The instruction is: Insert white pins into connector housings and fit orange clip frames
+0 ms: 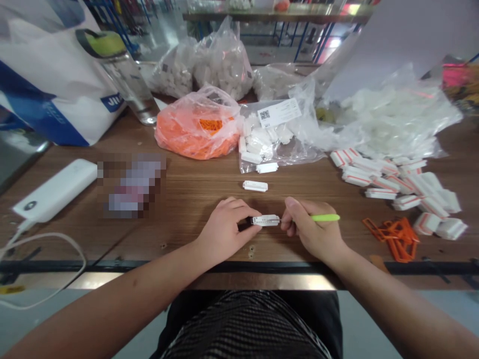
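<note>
My left hand (224,227) pinches a small white plastic connector (265,220) just above the wooden table (187,194), near its front edge. My right hand (309,227) is closed round a thin tool with a green handle (325,218), and the tool's tip meets the right end of the connector. Another white connector (255,186) lies loose on the table just beyond my hands. A third one (267,167) rests at the mouth of an open clear bag of white connectors (273,137).
An orange-filled plastic bag (196,129) sits behind centre. To the right lie a pile of white pieces with orange strips (396,184), loose orange clips (394,234) and clear bags (392,114). A white power bank (56,189) with cable, a water bottle (127,75) and a white-blue bag (48,85) stand left.
</note>
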A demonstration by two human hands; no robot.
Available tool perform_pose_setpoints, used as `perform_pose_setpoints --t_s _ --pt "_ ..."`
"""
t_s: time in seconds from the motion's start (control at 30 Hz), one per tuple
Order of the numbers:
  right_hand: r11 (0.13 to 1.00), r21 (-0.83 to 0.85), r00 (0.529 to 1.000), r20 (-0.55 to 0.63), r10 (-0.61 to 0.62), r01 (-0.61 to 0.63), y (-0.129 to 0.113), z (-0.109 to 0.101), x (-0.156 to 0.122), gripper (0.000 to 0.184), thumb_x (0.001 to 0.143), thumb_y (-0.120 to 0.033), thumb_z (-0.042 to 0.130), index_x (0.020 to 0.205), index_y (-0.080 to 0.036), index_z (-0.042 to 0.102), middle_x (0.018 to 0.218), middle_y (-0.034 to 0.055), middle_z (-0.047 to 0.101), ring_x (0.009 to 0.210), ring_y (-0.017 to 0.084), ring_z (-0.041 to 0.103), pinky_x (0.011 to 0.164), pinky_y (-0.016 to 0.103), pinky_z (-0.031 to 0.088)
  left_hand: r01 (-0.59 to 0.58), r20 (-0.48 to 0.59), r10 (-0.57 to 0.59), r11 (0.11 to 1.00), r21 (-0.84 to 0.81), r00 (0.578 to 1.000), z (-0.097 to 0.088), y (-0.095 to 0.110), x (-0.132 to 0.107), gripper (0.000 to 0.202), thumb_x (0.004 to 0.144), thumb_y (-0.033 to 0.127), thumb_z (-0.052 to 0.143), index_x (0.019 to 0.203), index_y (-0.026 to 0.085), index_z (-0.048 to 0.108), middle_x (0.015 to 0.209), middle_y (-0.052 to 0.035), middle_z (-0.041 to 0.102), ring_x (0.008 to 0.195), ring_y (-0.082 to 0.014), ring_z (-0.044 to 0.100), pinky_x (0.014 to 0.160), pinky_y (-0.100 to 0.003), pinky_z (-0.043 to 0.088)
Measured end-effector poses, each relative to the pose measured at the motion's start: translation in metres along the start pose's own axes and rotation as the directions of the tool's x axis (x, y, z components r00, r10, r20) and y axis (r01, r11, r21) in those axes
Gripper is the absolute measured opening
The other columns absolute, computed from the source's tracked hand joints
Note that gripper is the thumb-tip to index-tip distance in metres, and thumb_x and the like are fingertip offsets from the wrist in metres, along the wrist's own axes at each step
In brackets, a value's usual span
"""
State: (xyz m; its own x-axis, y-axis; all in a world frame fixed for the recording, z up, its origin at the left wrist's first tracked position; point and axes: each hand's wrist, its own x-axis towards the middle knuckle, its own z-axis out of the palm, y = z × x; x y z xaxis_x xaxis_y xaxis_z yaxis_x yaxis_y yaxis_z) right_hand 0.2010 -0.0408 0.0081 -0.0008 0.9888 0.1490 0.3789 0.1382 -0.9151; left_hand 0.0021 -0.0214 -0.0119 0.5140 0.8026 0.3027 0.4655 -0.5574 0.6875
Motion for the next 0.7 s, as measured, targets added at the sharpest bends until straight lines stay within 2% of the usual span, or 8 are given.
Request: perform_pose_setpoints --t_s 0.23,0.7 --pt "0.999 0.03 0.999 -0.021 0.043 -0.042 -0.0017 0.0004 0.0009 0.048 0.092 -0.04 0.051 0.05 -0.018 0.059 0.044 -0.0005 0.058 0.034 0.008 0.053 0.036 0.018 0.041 0.001 0.008 -0.001 1.0 0.008 1.0 -0.0013 -0.0003 0.0006 0.014 0.084 0.026 0.07 0.097 0.023 0.07 0.087 -0.0018 0.07 0.084 -0.0199 0.061 0.081 -0.039 0.048" --pt "0.999 0.021 0.998 -0.034 0.046 -0.046 -0.004 -0.0032 0.0007 0.049 0.091 -0.04 0.051 0.049 -0.018 0.06 0.043 -0.0002 0.058 0.035 0.008 0.052 0.037 0.019 0.041 0.01 0.033 -0.01 1.0 0.015 0.999 -0.0023 0.0011 0.001 0.014 0.083 0.024 0.071 0.097 0.022 0.07 0.086 -0.0014 0.069 0.084 -0.0192 0.06 0.083 -0.039 0.047"
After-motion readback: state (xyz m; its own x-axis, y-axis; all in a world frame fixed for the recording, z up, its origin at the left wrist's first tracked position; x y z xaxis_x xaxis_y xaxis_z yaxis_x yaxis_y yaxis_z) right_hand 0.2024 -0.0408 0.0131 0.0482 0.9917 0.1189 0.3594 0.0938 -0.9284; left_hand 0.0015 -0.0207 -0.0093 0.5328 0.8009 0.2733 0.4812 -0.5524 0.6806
